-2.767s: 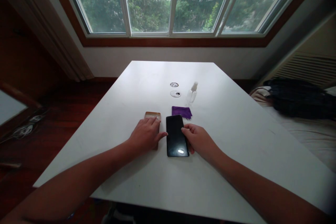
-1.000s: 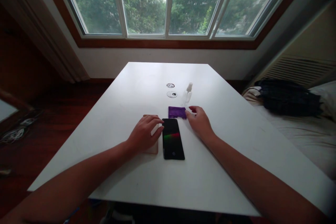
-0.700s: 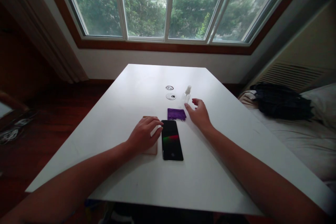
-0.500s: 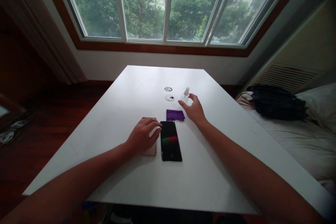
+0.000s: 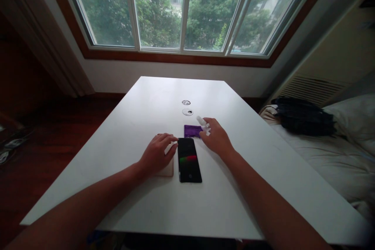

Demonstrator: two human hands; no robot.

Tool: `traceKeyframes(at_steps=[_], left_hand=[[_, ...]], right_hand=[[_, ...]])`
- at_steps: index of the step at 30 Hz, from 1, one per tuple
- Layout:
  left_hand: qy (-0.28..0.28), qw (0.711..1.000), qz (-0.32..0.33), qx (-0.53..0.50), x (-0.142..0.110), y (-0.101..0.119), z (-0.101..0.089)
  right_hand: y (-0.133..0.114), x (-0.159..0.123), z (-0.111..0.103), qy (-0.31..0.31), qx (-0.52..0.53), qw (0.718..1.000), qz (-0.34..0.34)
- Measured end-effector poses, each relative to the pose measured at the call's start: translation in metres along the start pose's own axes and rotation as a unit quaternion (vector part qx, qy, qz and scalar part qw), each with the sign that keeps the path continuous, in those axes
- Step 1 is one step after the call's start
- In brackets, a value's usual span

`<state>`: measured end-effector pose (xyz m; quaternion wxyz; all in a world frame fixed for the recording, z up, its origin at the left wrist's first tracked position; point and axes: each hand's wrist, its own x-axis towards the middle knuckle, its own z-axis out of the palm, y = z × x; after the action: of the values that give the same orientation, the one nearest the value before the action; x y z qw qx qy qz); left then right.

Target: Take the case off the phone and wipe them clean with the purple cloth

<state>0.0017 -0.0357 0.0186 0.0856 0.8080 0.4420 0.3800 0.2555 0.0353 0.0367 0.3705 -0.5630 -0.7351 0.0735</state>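
2 bare hands: the left hand (image 5: 158,152) lies palm down, fingers loosely bent and thumb apart; the right hand (image 5: 217,136) is closed around a bottle.
1 clear plastic spray bottle with a white top (image 5: 203,123): in the right hand's fingers, tilted with its top toward the upper left, overlapping the purple cloth's right end; whether they touch, I cannot tell.
1 black rectangular glossy phone (image 5: 190,162): flat on the table, screen up, with a green and red glow; the left fingertips are at its top left corner.
1 tan-edged flat rectangular slab (image 5: 167,170): mostly hidden under the left hand, just beside the phone.
1 folded purple cloth (image 5: 191,131): just beyond the phone.
2 round silvery discs (image 5: 187,112): beyond the cloth, near each other; lying on or set into the table, I cannot tell.
1 dark fabric heap (image 5: 304,116): on pale bedding (image 5: 307,156), right of the table.
White rectangular table (image 5: 131,203): smooth surface runs from the phone to the near edge, and widely to both sides; the far edge faces a 4-pane window (image 5: 158,19).
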Motion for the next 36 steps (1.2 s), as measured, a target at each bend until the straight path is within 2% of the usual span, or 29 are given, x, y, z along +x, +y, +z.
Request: traceKeyframes(at_steps=[3, 6, 9, 14, 23, 32, 36], left_hand=[[0.018, 1.000, -0.014, -0.015, 0.000, -0.003, 0.002], [0.047, 0.998, -0.020, -0.031, 0.000, -0.007, 0.003], [0.050, 0.998, 0.008, -0.032, 0.001, -0.009, 0.001], [0.049, 0.997, 0.065, -0.001, 0.000, -0.011, -0.004], [0.042, 0.997, 0.067, 0.014, 0.002, -0.010, -0.004], [-0.078, 0.978, 0.161, 0.107, 0.011, -0.011, -0.018], [-0.089, 0.976, 0.176, 0.093, 0.012, -0.010, -0.022]], right_hand=[[-0.018, -0.017, -0.008, -0.074, -0.027, 0.994, -0.082], [-0.038, -0.027, -0.011, -0.138, -0.073, 0.974, -0.165], [-0.051, -0.031, -0.008, -0.161, -0.112, 0.958, -0.211], [-0.055, -0.035, -0.004, -0.156, -0.091, 0.951, -0.249], [-0.051, -0.034, 0.002, -0.102, -0.017, 0.948, -0.300], [-0.055, -0.035, 0.002, -0.129, -0.024, 0.924, -0.359], [-0.054, -0.034, 0.003, -0.125, -0.012, 0.918, -0.376]])
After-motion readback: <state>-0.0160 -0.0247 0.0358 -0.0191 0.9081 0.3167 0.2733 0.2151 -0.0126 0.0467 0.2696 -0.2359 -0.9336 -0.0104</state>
